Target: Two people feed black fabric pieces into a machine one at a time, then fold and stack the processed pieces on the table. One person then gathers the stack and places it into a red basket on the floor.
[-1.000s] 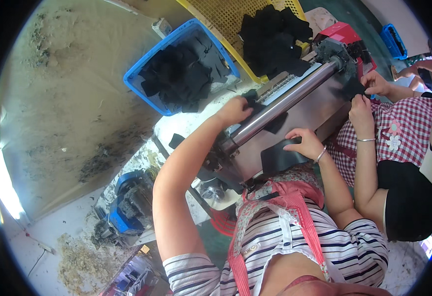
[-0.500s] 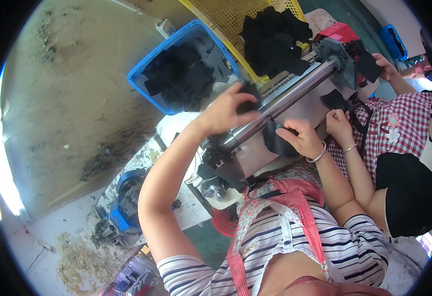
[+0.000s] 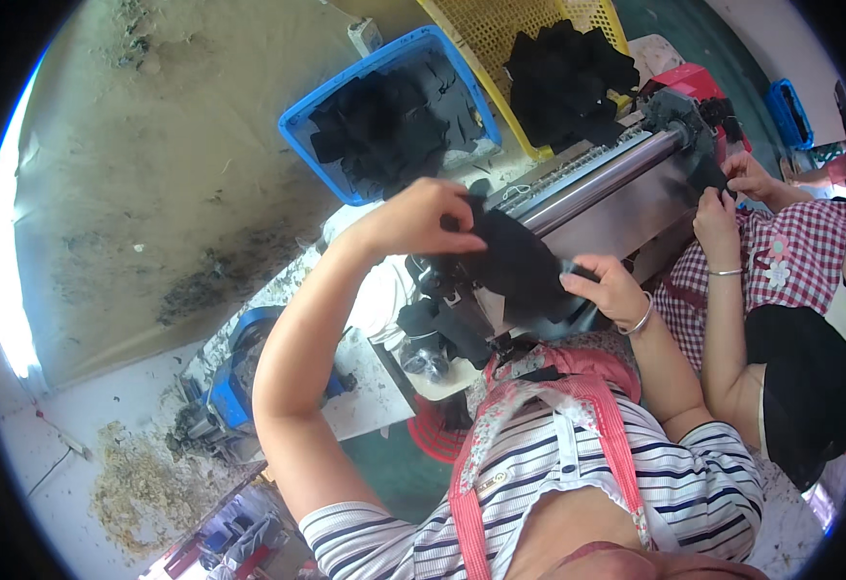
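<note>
A black fabric piece (image 3: 515, 256) stretches in front of the steel roller (image 3: 616, 174) of a table machine, its lower edge blurred. At its upper left my left hand (image 3: 433, 217) is closed on it, thumb and fingers pinching. My right hand (image 3: 612, 292), with a bracelet on its wrist, is closed on a dark piece at the right side; whether that is the same piece, I cannot tell. A metal plate (image 3: 587, 227) slopes down from the roller toward me.
Behind the machine stand a blue bin (image 3: 292, 126) and a yellow basket (image 3: 476, 43), both holding black pieces. On my right, a co-worker's hands (image 3: 718, 222) hold a dark piece at the machine's far end. A blue tool (image 3: 234, 372) lies on the left.
My left hand has drawn a large black piece across the roller's left end. My right hand has moved slightly right and down. The co-worker's hands have come together.
</note>
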Demonstrator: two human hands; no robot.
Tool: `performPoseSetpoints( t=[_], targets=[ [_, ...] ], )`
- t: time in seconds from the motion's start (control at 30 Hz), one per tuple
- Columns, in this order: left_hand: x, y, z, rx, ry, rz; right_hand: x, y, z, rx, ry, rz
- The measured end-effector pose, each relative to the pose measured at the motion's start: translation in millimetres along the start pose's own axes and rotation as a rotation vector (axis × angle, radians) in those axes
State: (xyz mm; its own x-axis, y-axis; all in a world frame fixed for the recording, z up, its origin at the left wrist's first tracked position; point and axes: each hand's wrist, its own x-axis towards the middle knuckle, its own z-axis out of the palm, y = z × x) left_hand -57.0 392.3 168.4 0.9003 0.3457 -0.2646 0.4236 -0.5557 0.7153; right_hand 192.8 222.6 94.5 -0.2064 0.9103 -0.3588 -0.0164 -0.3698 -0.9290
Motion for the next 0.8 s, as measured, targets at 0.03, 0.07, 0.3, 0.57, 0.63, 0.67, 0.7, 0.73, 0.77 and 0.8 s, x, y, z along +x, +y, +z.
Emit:
performPoseSetpoints(
  t=[0.03,0.07,0.3,0.57,0.63,0.67,0.7,0.73,0.77,0.8],
  targets=[
    [4,-9,2,0.060,0.164,0.015,-3,10,-2,-0.025,-0.043,0.039],
    [9,-16,2,0.118,0.327,0.031,-6,22,-7,-0.025,-0.040,0.042],
    [72,-78,60,0.440,0.234,-0.191,-19,81,-35,-0.168,0.167,0.210],
    [107,-99,101,0.085,-0.038,-0.095,11,74,-32,-0.463,0.436,0.000],
    [107,-102,94,0.007,-0.042,-0.138,6,68,-34,-0.413,0.415,0.013],
    [105,-107,89,-0.058,0.076,-0.164,6,62,-35,-0.369,0.383,0.018],
    [102,-110,80,-0.126,0.194,-0.189,3,57,-36,-0.369,0.376,0.021],
    [104,-117,64,-0.190,0.150,-0.277,1,50,-37,-0.210,0.337,0.069],
    [102,-109,48,-0.109,0.185,-0.268,-2,44,-39,-0.049,0.309,0.120],
    [100,-103,37,-0.025,0.225,-0.264,-3,38,-37,-0.049,0.306,0.123]
  ],
)
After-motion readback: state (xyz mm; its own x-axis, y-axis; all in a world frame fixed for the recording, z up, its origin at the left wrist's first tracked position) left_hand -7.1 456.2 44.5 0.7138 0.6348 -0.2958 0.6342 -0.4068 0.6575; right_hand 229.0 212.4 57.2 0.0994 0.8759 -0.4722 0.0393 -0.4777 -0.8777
